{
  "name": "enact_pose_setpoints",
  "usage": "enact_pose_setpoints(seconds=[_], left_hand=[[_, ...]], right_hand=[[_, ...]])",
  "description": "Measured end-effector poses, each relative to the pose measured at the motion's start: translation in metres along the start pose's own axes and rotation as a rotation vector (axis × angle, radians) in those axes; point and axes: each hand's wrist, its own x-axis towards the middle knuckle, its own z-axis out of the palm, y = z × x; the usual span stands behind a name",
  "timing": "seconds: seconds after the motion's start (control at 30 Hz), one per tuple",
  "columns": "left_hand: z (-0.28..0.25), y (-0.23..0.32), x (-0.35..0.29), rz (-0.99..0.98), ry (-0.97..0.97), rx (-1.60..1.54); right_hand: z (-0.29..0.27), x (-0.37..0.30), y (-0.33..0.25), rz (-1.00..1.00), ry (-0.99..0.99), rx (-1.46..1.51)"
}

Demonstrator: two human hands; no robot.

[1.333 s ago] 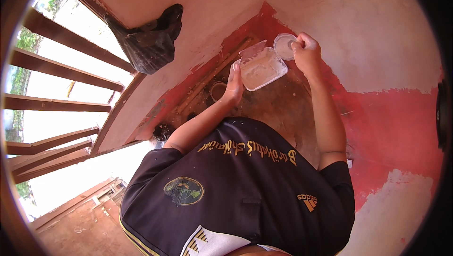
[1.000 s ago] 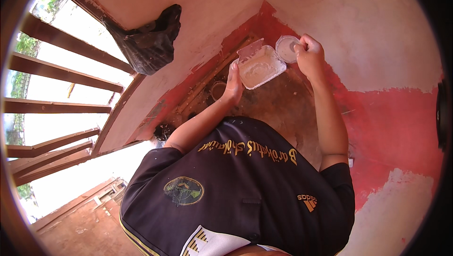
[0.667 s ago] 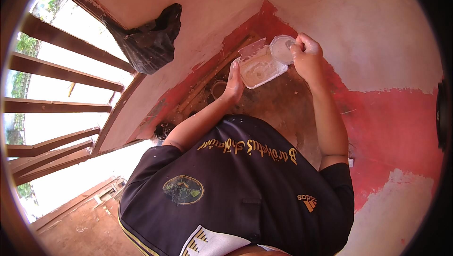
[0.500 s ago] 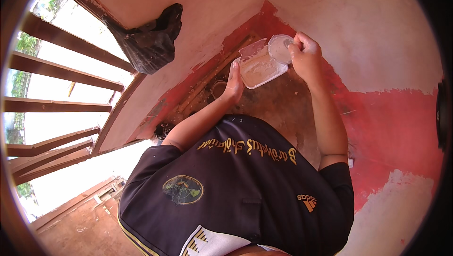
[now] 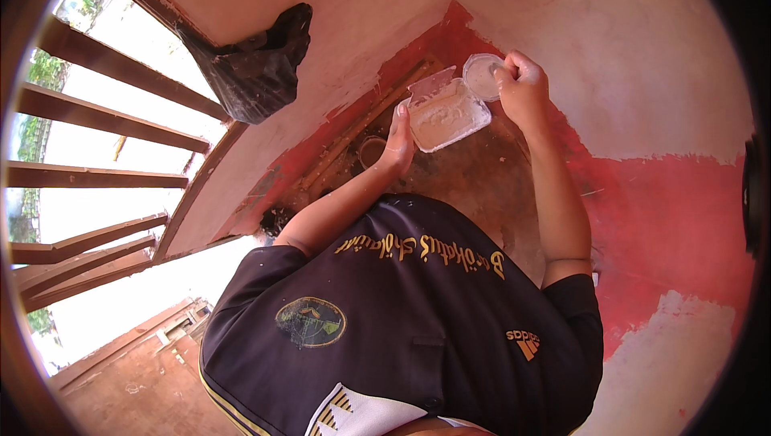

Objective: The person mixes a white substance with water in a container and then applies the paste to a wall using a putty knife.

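My left hand (image 5: 399,140) grips the left side of a small clear plastic tub (image 5: 450,121). Pale, wet-looking paste or paint lies in its bottom, and a smeared flap (image 5: 432,83) rises from the far edge. A round translucent plastic lid (image 5: 482,77), streaked white, is pinched at its right edge by my right hand (image 5: 524,87). The lid is held just beyond the tub's far right corner, tilted. White specks mark both hands.
A black plastic bag (image 5: 261,71) hangs on the left beside the wooden window bars (image 5: 120,123). Ahead, pinkish-white walls (image 5: 610,67) meet in a corner above a red band (image 5: 675,219). A round container (image 5: 372,152) stands on the brown floor (image 5: 474,187).
The lid has moved slightly right and away from the tub, so more of the tub's inside shows. My left hand and the tub have hardly moved.
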Motion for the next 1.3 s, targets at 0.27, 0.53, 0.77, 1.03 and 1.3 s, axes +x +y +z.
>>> enact_pose_setpoints(seconds=[0.27,0.53,0.77,1.03,1.3], left_hand=[[-0.003,-0.001,0.001,-0.015,0.008,-0.002],[-0.013,-0.012,0.006,-0.008,-0.052,-0.049],[-0.013,-0.012,0.005,0.015,-0.053,-0.008],[-0.008,-0.01,0.0,-0.009,-0.051,-0.029],[-0.007,-0.007,-0.002,0.039,-0.049,0.07]], right_hand=[[0.0,0.008,0.007,-0.029,0.037,-0.019],[-0.001,0.012,-0.005,0.021,0.017,-0.029],[0.003,0.01,-0.015,0.038,-0.006,-0.041],[0.012,0.004,-0.03,-0.046,0.002,0.009],[0.02,-0.008,-0.05,-0.042,-0.048,0.097]])
